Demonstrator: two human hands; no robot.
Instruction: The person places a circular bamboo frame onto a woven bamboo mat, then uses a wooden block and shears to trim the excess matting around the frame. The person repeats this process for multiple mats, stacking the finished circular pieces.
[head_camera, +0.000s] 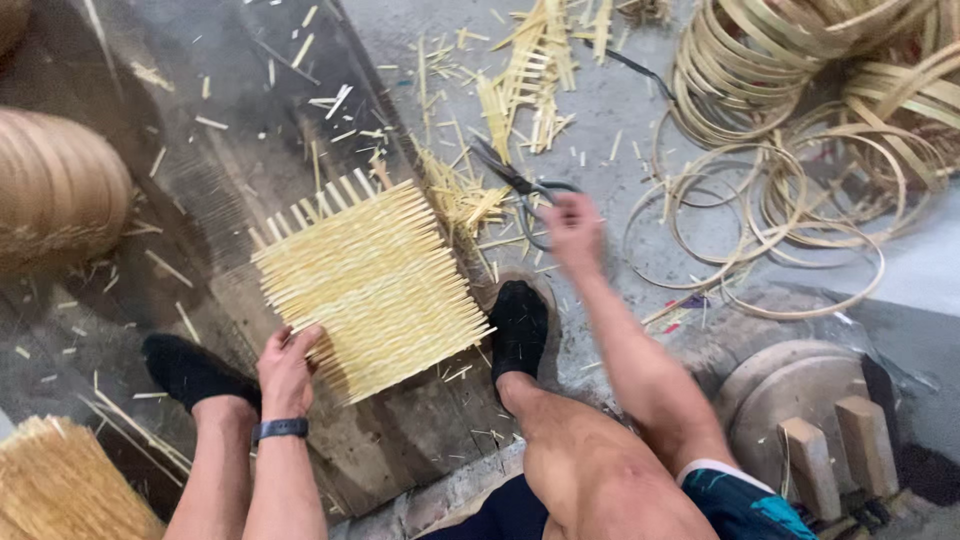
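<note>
The person's left hand (288, 362) is closed on the near corner of a square woven mat of pale yellow bamboo strips (372, 282), fingers curled over its edge, pressing it onto a dark worn wooden board (250, 190). The mat lies flat, turned like a diamond. Its long strips run from lower left to upper right, and loose strip ends stick out along its far edge. The right hand (571, 230), blurred, reaches beyond the mat's right corner toward dark metal scissors (520, 187) on the grey floor; whether it has hold of them cannot be told. Black-socked feet rest either side of the mat's near corner. Coiled rings of thin bamboo (800, 180) lie far right of the mat, with cut bamboo scraps (530, 70) beyond it.
</note>
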